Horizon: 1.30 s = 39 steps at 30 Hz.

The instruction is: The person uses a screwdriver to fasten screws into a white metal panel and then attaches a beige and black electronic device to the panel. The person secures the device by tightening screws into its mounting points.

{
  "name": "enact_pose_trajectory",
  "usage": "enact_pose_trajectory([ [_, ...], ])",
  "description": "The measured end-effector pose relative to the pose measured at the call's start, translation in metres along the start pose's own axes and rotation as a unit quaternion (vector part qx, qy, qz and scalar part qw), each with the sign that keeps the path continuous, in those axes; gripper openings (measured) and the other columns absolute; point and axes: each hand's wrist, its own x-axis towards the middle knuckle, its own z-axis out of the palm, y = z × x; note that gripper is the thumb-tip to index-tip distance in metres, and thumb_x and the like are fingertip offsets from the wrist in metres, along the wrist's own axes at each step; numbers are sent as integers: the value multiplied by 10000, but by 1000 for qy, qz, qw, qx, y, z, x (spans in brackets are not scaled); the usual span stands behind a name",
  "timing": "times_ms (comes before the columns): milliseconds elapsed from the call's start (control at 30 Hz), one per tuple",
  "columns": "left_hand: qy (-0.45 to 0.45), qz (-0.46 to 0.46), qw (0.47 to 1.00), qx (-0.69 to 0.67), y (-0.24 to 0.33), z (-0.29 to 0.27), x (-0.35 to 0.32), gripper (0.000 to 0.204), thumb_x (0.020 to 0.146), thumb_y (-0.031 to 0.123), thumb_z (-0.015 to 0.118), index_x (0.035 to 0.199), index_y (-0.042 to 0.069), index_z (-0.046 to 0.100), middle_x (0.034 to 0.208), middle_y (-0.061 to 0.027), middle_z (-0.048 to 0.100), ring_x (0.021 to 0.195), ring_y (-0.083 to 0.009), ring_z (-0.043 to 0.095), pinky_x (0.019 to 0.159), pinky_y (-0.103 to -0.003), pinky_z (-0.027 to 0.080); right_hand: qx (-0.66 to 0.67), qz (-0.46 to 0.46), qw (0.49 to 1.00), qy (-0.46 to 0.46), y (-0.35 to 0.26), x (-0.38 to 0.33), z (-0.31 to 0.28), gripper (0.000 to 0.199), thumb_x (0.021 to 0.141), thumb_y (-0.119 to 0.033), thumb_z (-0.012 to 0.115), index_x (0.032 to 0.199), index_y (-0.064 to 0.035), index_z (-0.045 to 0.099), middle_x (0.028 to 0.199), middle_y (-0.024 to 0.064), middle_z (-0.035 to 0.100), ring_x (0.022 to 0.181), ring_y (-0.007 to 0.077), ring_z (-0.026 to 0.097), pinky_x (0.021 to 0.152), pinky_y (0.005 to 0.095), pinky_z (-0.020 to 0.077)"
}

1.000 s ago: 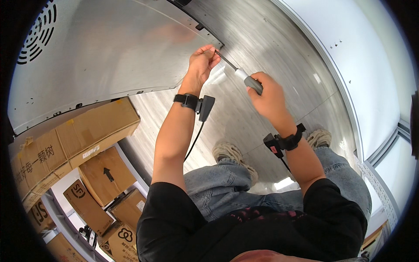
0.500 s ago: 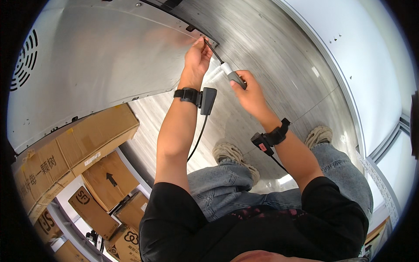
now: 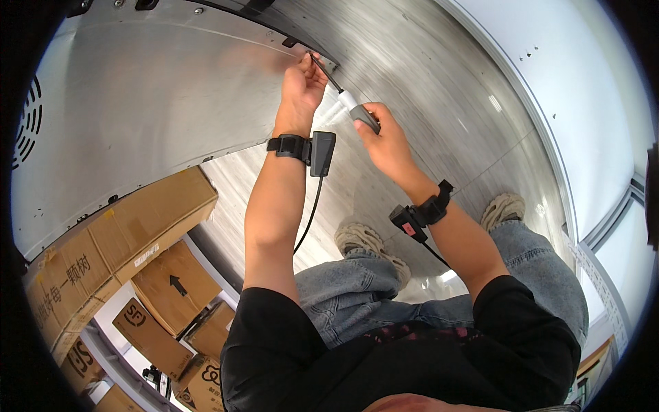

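Note:
My right hand (image 3: 388,141) is wrapped round the grey and white handle of a screwdriver (image 3: 358,112). Its dark shaft points up and left, toward the corner of a large silver metal panel (image 3: 171,89). At that corner is my left hand (image 3: 303,84), its fingers curled and pinched around the screwdriver's tip against the panel's edge. Whatever small thing sits between those fingertips is too small and covered to make out. Several screws and black fittings line the panel's upper edge.
Cardboard boxes (image 3: 175,278) stand at the lower left, below a long carton (image 3: 130,230) beside the panel. A white cabinet-like surface (image 3: 570,89) curves along the right. Wood-look floor (image 3: 439,89) lies between. Each wrist wears a black strapped device (image 3: 322,154) with a cable.
Both hands and the screwdriver have shifted slightly up and left in the picture, along with the panel. The right hand keeps its grip on the handle, and the left stays at the tip.

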Motion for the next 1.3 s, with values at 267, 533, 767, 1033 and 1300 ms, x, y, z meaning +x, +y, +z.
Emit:
enact_pose_trajectory([
  [267,-1,-9,1000,15,3,3,-1,137,942,96,461,932,-10,547,856,-97,608,744,-159,576,697,-274,498,-33,-16,999,17,-6,3,-1,288,850,-183,604,1068,-17,516,913,172,605,807,300,599,710,380,456],
  [533,-19,-27,999,-12,8,1,-3,151,937,97,447,931,-18,545,853,-101,603,747,-174,576,705,-282,497,-36,-25,999,27,-12,3,2,281,843,-179,609,1054,-12,528,910,173,601,807,304,597,711,379,457],
  [767,-26,-24,998,60,8,7,-15,120,924,77,452,934,6,548,869,-84,617,736,-164,586,676,-273,489,48,4,997,57,9,7,7,320,869,-198,594,1102,11,527,912,116,555,688,214,608,601,315,472],
  [1033,-36,-16,997,66,9,-3,-5,160,938,71,439,1012,-13,553,910,-88,609,788,-163,576,697,-267,489,281,209,937,10,-15,13,-5,306,906,-211,548,1090,24,477,900,79,541,589,141,577,476,258,422],
  [1300,-11,-17,998,54,7,2,-4,154,938,63,439,1016,-17,546,923,-98,607,780,-164,573,685,-260,500,263,160,951,35,-12,11,3,276,885,-220,577,1040,-11,483,809,72,574,664,128,577,532,256,417],
])
